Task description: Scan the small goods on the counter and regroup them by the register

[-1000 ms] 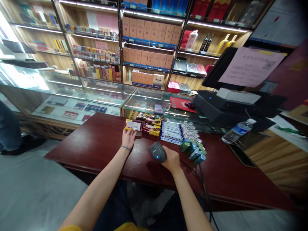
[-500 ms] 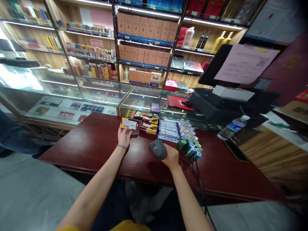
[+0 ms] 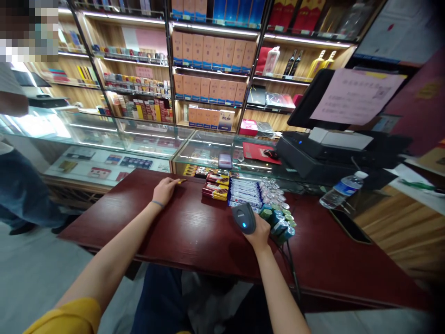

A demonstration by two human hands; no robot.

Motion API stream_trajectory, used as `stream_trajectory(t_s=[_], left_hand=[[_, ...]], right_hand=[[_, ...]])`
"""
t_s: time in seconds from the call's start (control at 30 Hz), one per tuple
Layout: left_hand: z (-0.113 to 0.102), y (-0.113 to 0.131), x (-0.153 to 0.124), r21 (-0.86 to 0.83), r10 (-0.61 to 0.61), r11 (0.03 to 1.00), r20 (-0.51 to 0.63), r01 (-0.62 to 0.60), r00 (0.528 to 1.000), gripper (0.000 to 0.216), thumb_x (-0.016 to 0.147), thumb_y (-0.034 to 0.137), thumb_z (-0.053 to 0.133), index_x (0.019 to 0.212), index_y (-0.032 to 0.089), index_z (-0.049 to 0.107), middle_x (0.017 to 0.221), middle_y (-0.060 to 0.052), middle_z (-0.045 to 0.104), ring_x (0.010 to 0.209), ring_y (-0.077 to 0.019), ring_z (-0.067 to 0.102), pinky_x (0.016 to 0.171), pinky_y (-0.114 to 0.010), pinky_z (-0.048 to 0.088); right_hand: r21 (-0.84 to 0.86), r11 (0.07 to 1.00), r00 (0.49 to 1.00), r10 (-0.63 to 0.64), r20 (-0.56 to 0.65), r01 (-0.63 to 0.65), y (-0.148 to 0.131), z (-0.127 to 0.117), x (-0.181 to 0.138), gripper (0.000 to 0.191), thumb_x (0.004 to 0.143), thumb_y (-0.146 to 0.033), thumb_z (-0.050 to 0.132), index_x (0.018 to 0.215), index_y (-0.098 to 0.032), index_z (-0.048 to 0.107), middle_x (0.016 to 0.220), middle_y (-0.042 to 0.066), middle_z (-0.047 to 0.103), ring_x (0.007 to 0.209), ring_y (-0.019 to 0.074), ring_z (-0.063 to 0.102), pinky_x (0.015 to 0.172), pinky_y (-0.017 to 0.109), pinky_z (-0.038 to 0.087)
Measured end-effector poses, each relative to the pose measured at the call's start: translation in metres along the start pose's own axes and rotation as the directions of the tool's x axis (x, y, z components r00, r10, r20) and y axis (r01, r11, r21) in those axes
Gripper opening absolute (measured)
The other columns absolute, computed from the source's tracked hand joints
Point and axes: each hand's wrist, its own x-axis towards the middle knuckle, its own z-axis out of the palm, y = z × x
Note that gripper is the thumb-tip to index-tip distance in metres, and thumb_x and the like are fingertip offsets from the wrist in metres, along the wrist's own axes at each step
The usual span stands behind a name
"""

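Observation:
My right hand (image 3: 260, 232) is wrapped round a dark grey barcode scanner (image 3: 244, 218), on which a small blue light glows. At the left part of the table my left hand (image 3: 164, 190) is closed on a chocolate bar (image 3: 181, 181), of which only a thin yellowish edge shows past the fingertips. Red-and-yellow chocolate bars (image 3: 215, 190) lie in a small group between the two hands. Beside them are rows of blue-and-white wrapped sticks (image 3: 245, 192), foil-ended rolls (image 3: 274, 190) and green and blue rolls (image 3: 278, 222), the last close to my right hand.
The dark red table (image 3: 194, 232) meets a glass display case (image 3: 205, 144) at the back. To the right are a water bottle (image 3: 342, 190), a phone (image 3: 351, 226) and a black register (image 3: 313, 153). The scanner's cable (image 3: 292, 269) hangs over the front edge. Another person (image 3: 24, 185) stands at left.
My left hand has moved left with the chocolate bar, which has turned edge-on. My right hand and the scanner have shifted slightly right, and the scanner's blue light now shows. Another person has come into view.

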Motion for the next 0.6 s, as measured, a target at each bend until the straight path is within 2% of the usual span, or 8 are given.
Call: stream_trajectory(t_s=[0.1,0.23,0.37,0.6], left_hand=[[0.013,0.0,-0.001,0.135,0.052,0.988,0.149,-0.072,0.987,0.037,0.094,0.022,0.047,0.125,0.03,0.066,0.101,-0.008,0.065,0.097,-0.02,0.059,0.083,-0.027,0.048],[0.03,-0.004,0.009,0.165,0.04,0.983,0.254,-0.083,0.966,0.042,0.095,0.02,0.045,0.132,0.033,0.06,0.114,-0.008,0.064,0.103,-0.0198,0.06,0.082,-0.026,0.05],[0.039,-0.012,0.021,0.14,0.023,0.988,0.291,-0.067,0.956,0.044,0.095,0.018,0.042,0.132,0.033,0.06,0.132,-0.006,0.06,0.113,-0.0205,0.059,0.09,-0.028,0.05],[0.041,-0.02,0.028,0.125,-0.015,0.992,0.332,-0.028,0.943,0.042,0.096,0.02,0.039,0.13,0.031,0.061,0.132,-0.004,0.063,0.116,-0.0204,0.061,0.097,-0.03,0.048]], right_hand=[[0.015,1.0,1.0,0.006,0.006,-0.006,-0.001,0.0,-0.002,0.033,0.084,-0.03,0.059,0.112,-0.013,0.058,0.082,0.008,0.07,0.067,0.0203,0.069,0.061,0.029,0.056],[-0.007,1.0,1.0,-0.004,0.003,0.004,0.0,-0.001,-0.002,0.034,0.085,-0.028,0.058,0.115,-0.013,0.056,0.085,0.009,0.071,0.07,0.0204,0.07,0.064,0.029,0.057],[-0.02,1.0,1.0,-0.018,0.018,0.018,-0.001,-0.001,0.001,0.034,0.084,-0.026,0.058,0.115,-0.013,0.056,0.085,0.008,0.071,0.07,0.0197,0.07,0.064,0.029,0.057],[0.01,1.0,1.0,0.011,0.004,-0.011,0.0,0.0,-0.002,0.035,0.083,-0.026,0.059,0.115,-0.013,0.057,0.084,0.008,0.071,0.07,0.0195,0.069,0.064,0.029,0.057]])
